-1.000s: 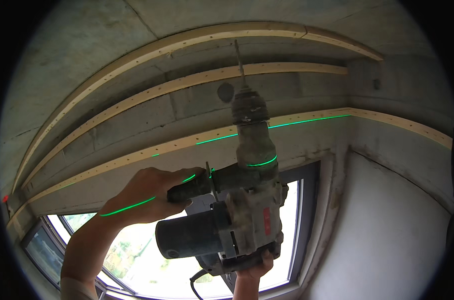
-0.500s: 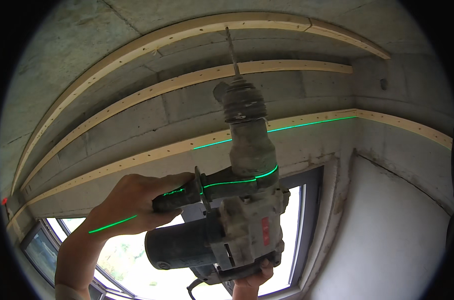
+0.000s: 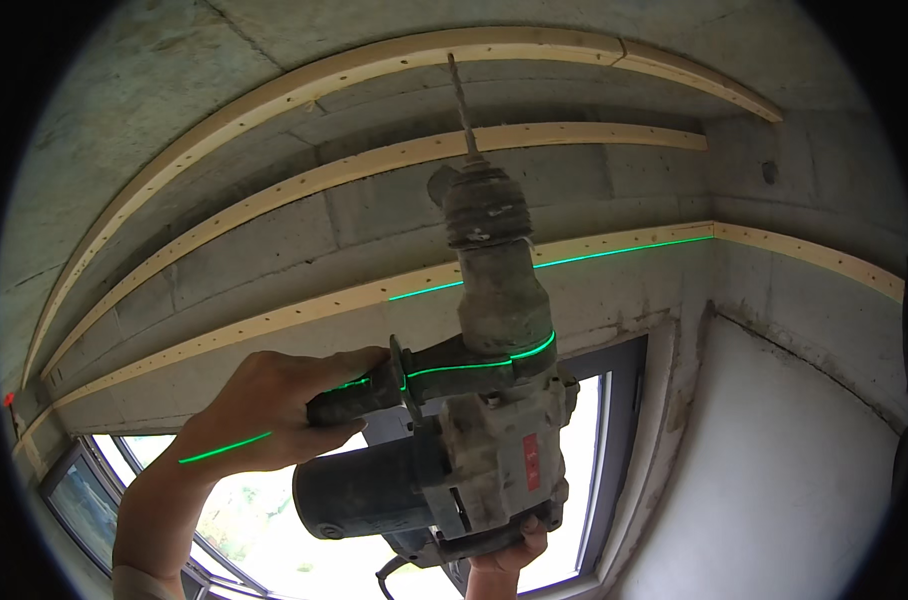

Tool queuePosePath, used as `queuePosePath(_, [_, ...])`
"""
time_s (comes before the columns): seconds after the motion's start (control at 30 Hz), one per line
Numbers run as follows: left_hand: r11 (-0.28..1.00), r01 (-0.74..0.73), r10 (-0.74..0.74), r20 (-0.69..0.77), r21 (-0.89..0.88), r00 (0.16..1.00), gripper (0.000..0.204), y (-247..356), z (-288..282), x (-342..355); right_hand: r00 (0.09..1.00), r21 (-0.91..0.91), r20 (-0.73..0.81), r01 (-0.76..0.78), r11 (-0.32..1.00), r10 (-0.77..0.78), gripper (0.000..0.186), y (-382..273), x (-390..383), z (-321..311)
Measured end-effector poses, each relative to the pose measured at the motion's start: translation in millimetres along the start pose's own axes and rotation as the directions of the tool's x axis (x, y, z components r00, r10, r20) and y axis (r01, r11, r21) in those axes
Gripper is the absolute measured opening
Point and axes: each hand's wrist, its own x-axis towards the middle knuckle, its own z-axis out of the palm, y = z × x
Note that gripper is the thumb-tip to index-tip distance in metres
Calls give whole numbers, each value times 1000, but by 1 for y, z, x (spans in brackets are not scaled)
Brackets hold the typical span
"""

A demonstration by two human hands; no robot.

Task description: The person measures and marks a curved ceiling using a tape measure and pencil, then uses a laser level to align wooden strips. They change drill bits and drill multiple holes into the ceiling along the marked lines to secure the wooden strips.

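A dusty rotary hammer drill [image 3: 504,430] points upward in front of me, held in both hands. My left hand [image 3: 264,405] is closed around its black side handle [image 3: 359,402]. Low at the drill's rear, my right hand [image 3: 519,552] grips the main handle [image 3: 474,545]; most of its fingers are hidden behind the tool. The long drill bit [image 3: 461,105] reaches up to the highest wooden batten [image 3: 394,58], its tip meeting the batten's face. Whether the tip has entered the wood I cannot tell. A green laser line crosses my left wrist and the drill.
Two lower wooden battens, a middle one [image 3: 364,168] and a bottom one [image 3: 274,320], run along the concrete wall [image 3: 264,230]. Behind the drill is a bright window with a dark frame [image 3: 624,420]. A power cord [image 3: 384,578] hangs below the drill. A pale wall [image 3: 744,440] stands at right.
The view has shifted very slightly, and the bit's tip sits a touch further left along the top batten. Both hands keep the same grip.
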Motion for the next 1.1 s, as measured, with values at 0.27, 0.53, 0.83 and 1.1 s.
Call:
queuePosePath(0.27, [1000,-16,16,21,-9,1000,58,-3,-3,0,996,-96,-60,62,993,-68,64,1,-3,17])
queuePosePath(0.53, [998,-20,20,4,52,1000,61,-4,-6,2,985,-33,170,40,999,-34,21,1,11,21])
queuePosePath(0.83, [998,25,-24,-26,55,999,60,2,1,1,987,-85,154,67,994,-54,50,-9,24,20])
queuePosePath(1.1, [993,27,-26,-9,117,1000,58,3,-6,-3,971,-69,240,33,997,-15,36,-8,16,11])
